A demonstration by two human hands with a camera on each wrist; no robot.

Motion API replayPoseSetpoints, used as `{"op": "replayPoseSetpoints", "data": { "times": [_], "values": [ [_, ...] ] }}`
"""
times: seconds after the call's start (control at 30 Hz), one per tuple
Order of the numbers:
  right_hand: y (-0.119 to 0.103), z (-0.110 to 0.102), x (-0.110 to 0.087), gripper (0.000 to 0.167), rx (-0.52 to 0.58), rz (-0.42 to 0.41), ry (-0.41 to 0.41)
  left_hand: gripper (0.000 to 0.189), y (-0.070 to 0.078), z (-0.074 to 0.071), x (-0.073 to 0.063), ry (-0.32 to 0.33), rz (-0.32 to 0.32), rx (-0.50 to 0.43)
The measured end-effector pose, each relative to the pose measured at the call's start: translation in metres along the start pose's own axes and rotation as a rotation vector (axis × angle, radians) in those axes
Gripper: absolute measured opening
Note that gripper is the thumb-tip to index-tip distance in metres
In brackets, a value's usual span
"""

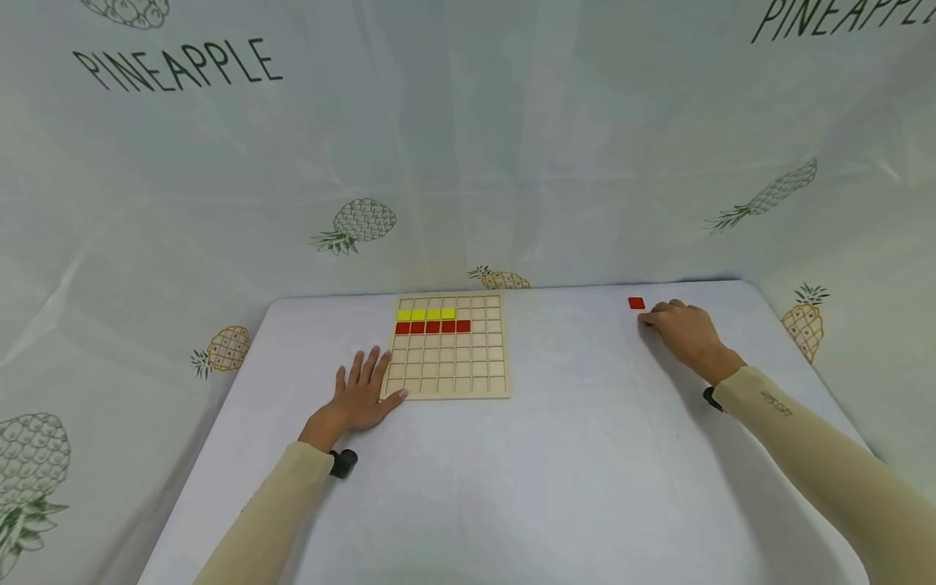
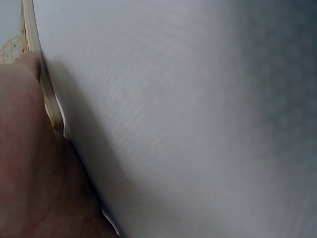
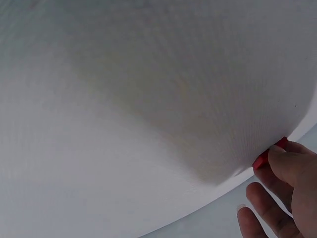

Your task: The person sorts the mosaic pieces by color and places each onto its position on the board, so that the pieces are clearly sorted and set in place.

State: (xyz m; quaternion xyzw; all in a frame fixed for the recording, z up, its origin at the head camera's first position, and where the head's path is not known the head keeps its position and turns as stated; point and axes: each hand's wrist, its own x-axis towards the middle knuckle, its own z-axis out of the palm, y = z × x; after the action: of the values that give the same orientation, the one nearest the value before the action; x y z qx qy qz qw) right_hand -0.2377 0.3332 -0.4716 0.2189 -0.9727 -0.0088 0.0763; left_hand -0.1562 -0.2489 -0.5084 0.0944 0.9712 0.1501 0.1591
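Observation:
My left hand rests palm-down with fingers spread at the left edge of a wooden grid board. Its thumb reaches over the board's lower left corner. On the board, several yellow tiles form a row above a row of red tiles. Far to the right, my right hand is low over the table. In the right wrist view its thumb and finger pinch a small red tile, hidden in the head view. Another red tile lies just beyond the fingertips.
The white table ends at the back against a hanging pale curtain printed with pineapples. A black wrist device sits on the left wrist, and a dark band shows at the right one.

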Motion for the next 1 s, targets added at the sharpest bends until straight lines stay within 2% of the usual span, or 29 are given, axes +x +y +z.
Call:
{"op": "replayPoseSetpoints", "data": {
  "times": [0.2, 0.4, 0.5, 0.77, 1.0],
  "values": [
    [-0.002, -0.002, 0.0, 0.027, -0.022, -0.006, -0.008, 0.092, 0.002, -0.003, -0.004, -0.001, -0.003, -0.016],
    [-0.01, -0.002, 0.0, 0.027, -0.027, -0.027, 0.005, 0.093, 0.005, -0.007, -0.007, -0.029, -0.01, -0.023],
    [-0.017, -0.001, 0.002, 0.028, -0.025, -0.05, 0.038, 0.094, 0.005, -0.008, -0.007, -0.031, -0.007, -0.032],
    [-0.039, -0.003, 0.016, 0.032, 0.013, -0.146, 0.21, 0.092, 0.003, -0.005, -0.003, -0.02, 0.007, -0.037],
    [-0.062, -0.006, 0.03, 0.033, 0.032, -0.183, 0.225, 0.093, 0.004, -0.006, -0.002, -0.027, -0.004, -0.028]
  ]
}}
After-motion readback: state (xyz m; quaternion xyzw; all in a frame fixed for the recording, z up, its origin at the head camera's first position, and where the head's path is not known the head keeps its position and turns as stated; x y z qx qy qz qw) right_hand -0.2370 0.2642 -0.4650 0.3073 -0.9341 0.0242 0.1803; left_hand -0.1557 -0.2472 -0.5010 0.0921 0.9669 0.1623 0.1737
